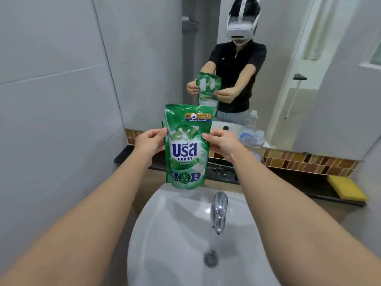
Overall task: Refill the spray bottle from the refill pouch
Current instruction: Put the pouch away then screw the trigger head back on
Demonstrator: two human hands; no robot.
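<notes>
A dark, glossy stone worktop (299, 178) runs along the wall under the mirror, backed by a strip of brown and amber mosaic tiles (305, 161). At its right end lies a yellow sponge (347, 187), flat and slightly askew to the edge. Further left, partly hidden behind an arm, stands what seems to be a clear plastic spray bottle (256, 153), hard to make out against its own reflection. A white basin (165, 234) sits in front of the worktop, with a chrome tap (219, 213) at its rim.
</notes>
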